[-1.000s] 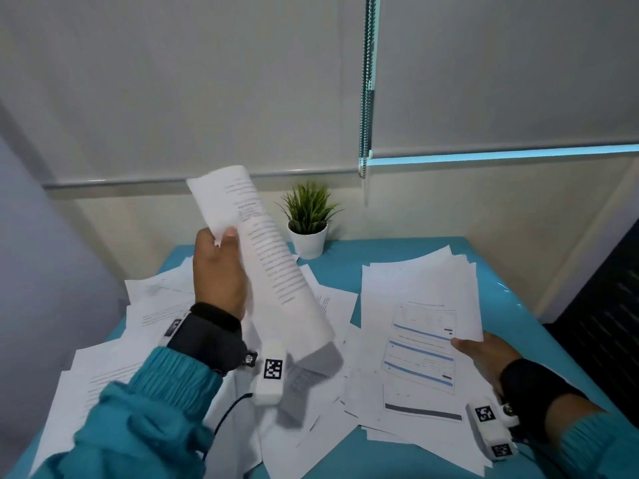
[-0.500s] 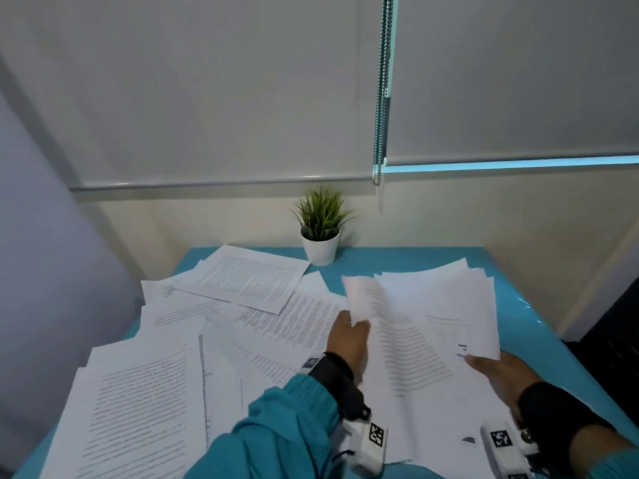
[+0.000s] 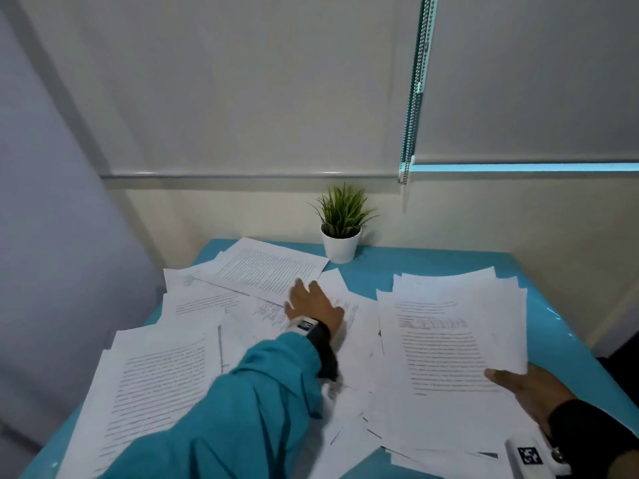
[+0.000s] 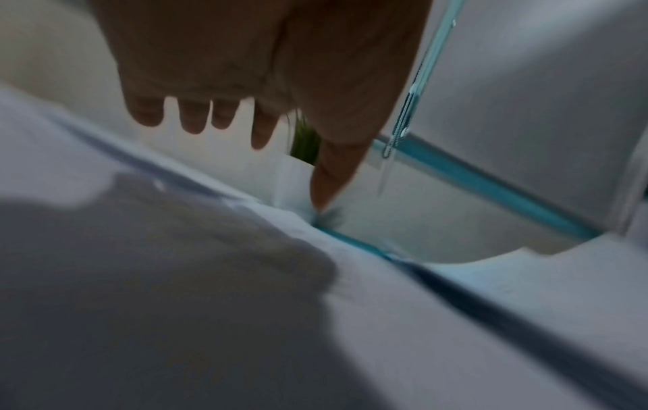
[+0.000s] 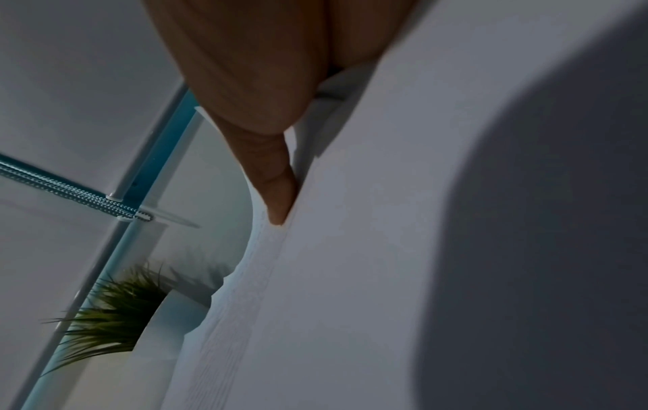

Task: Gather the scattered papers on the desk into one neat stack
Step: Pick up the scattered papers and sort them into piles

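1. Across the lower half of the head view runs a glossy turquoise desk (image 3: 432,267), its far edge against a cream wall.
2. Scattered papers (image 3: 155,378) cover the desk's left and centre, overlapping at many angles; one printed sheet (image 3: 266,271) lies furthest back, near the pot.
3. At centre right sits a rough stack (image 3: 446,344) of sheets, edges uneven.
4. At the frame's centre the left hand (image 3: 313,304), in a teal sleeve (image 3: 242,402), rests palm down on the loose sheets, fingers (image 4: 191,116) straight and slightly spread.
5. At lower right the right hand (image 3: 529,385) holds the stack's near right corner; the wrist view shows its thumb (image 5: 277,194) pressed on the top sheet, the other fingers hidden beneath.
6. At the desk's back edge stands a small potted plant (image 3: 340,226) in a white pot.
7. Above, grey roller blinds (image 3: 242,81) fill the upper frame, a bead chain (image 3: 415,88) hanging at upper right.
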{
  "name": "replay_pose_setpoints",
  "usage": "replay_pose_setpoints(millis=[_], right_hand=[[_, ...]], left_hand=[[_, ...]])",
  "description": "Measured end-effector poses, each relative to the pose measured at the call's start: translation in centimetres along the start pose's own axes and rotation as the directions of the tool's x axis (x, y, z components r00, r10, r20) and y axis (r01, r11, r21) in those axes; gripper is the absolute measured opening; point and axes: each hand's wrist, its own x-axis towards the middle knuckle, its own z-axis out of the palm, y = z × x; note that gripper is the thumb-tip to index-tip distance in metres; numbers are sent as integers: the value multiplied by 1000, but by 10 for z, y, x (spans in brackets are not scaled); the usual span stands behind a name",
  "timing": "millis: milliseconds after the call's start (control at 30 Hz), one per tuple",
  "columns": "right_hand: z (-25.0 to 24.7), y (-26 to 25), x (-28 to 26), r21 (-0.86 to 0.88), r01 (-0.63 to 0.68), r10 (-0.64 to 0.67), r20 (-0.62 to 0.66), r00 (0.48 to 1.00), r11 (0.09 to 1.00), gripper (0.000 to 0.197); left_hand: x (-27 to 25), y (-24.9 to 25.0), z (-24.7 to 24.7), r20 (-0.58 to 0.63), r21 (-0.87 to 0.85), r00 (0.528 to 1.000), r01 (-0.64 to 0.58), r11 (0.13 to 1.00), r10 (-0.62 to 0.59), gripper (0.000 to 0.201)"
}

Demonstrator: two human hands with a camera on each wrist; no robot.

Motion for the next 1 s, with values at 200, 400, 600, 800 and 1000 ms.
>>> replay_pose_setpoints(millis=[200,400,600,800,1000], right_hand=[[-1,1,2,-46,-22,22,-13,1000,999,38],[0,-2,-1,-35,-57,57,6,998,998,35],[3,-7,-6,-35,-57,58,16,998,998,28],[1,-5,-4,-79,-59,61,18,998,995,28],[3,-7,-7,-59,-39,40,15,999,997,24]], left_hand=[[52,-78,-23,210,244,978,-65,968,12,60],[37,-73,-36,166,434,964,-260,863,207,21],[-22,-56,-40,254,238,859,-501,832,444,31],[-69,-65,-7,406,358,818,-553,752,408,85],[-55,-66,-3,369,361,825,-551,752,428,36]])
